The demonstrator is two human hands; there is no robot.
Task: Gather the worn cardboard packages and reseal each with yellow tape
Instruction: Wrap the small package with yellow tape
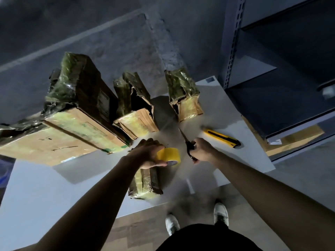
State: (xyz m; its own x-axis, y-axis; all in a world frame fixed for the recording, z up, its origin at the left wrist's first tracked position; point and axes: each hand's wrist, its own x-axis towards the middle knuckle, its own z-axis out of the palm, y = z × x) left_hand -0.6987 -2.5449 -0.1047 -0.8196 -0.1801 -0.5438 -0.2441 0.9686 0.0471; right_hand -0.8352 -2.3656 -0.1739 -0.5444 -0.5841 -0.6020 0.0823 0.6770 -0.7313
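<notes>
The roll of yellow tape (169, 154) is held above the white table (45, 187), tipped so that its grey core faces down and toward the person. It juts out to the right of the left hand (148, 153), which grips it from the left side, fingers curled over the far rim and thumb along the near one. The right hand (201, 149), just right of the roll and not touching it, is closed round the handles of black scissors (188, 142). Their long axis runs away from the person and slightly left, with the thin tip aimed at the gap between two upright packages; blur hides whether the blades are parted. Below the left wrist a small taped package (145, 185) lies flat near the table's front edge, its long axis running near to far. Three worn cardboard packages wrapped in yellowish tape stand along the far side: a large package (72, 124) at the left, a torn middle package (136, 109), and a smaller right package (184, 95). A yellow utility knife (222, 138) lies on the table to the right of the scissors.
</notes>
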